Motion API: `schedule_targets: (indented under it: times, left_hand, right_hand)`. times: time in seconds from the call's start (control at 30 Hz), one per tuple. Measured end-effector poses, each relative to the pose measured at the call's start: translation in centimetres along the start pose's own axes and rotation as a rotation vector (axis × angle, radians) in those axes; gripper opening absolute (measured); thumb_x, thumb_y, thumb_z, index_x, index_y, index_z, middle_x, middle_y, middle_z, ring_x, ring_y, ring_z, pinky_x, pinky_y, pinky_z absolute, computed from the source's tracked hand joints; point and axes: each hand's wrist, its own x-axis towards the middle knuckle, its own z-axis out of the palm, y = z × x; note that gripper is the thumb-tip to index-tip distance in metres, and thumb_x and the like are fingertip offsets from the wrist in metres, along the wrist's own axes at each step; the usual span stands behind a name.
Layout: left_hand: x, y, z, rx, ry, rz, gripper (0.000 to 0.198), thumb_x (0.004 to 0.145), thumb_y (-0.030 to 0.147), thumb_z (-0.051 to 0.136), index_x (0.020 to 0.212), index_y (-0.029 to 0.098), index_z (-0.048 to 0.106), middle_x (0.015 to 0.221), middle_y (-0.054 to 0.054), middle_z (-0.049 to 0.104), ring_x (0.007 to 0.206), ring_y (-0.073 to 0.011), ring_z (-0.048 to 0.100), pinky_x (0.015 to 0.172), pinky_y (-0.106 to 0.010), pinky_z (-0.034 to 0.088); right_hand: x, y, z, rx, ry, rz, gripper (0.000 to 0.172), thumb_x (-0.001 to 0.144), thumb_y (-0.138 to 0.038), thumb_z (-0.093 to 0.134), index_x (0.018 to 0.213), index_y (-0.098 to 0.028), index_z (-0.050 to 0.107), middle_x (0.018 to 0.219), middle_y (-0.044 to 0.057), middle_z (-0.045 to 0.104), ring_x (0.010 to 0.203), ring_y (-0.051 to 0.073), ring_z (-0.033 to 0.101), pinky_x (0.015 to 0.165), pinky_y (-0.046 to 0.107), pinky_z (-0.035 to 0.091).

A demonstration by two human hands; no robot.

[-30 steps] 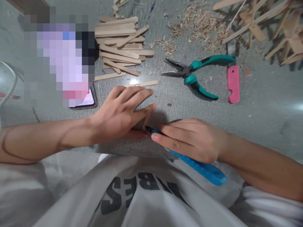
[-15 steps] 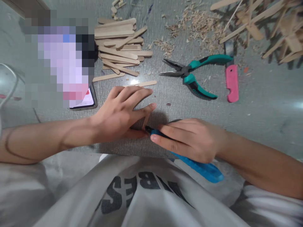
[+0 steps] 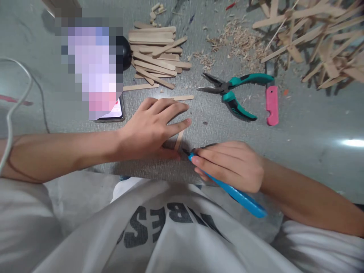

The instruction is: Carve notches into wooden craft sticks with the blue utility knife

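Observation:
My left hand lies palm down on the table, fingers spread, with thumb and index finger holding a short wooden craft stick against the surface. Part of that stick is hidden under the hand. My right hand is closed around a blue-handled utility knife. Its dark tip points left, just beside the stick's near end and apart from it. Another craft stick lies flat just beyond my left fingertips.
Loose craft sticks are piled beyond my left hand, near a phone and a blurred-out patch. Green-handled needle-nose pliers lie open beside a pink-handled knife. Wood shavings and joined sticks lie farther back. A white cable curves at left.
The knife tip has drawn back slightly from the craft stick, to the right. My left thumb and index finger have spread a little wider. The whole view has shifted slightly.

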Motion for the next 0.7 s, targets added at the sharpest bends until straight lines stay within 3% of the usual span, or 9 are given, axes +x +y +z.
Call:
schedule_targets:
  times: [0.17, 0.5, 0.7]
  left_hand:
    - [0.0, 0.1, 0.2, 0.005, 0.002, 0.000, 0.078, 0.095, 0.068, 0.074, 0.156, 0.022, 0.055, 0.162, -0.020, 0.057, 0.146, -0.0421, 0.051, 0.109, -0.059, 0.045]
    - [-0.2, 0.2, 0.2, 0.005, 0.060, -0.012, 0.077, 0.101, 0.071, 0.062, 0.153, 0.014, 0.057, 0.158, -0.022, 0.062, 0.143, -0.0406, 0.057, 0.111, -0.055, 0.047]
    - [-0.3, 0.3, -0.3, 0.003, 0.125, -0.004, 0.052, 0.105, 0.056, 0.064, 0.138, 0.016, 0.067, 0.146, -0.019, 0.070, 0.137, -0.0384, 0.064, 0.104, -0.052, 0.052]
  right_hand:
    - [1.1, -0.2, 0.3, -0.019, -0.027, 0.093, 0.017, 0.104, -0.019, 0.070, 0.120, -0.014, 0.067, 0.095, 0.008, 0.082, 0.082, 0.017, 0.078, 0.071, 0.029, 0.064]
    - [1.1, 0.4, 0.3, -0.075, 0.032, 0.118, 0.019, 0.098, -0.018, 0.069, 0.117, -0.019, 0.066, 0.086, 0.006, 0.082, 0.069, 0.017, 0.076, 0.062, 0.030, 0.061]
    - [1.0, 0.3, 0.6, 0.058, 0.159, 0.271, 0.027, 0.096, -0.019, 0.070, 0.123, -0.020, 0.067, 0.087, 0.005, 0.083, 0.070, 0.018, 0.079, 0.064, 0.028, 0.065]
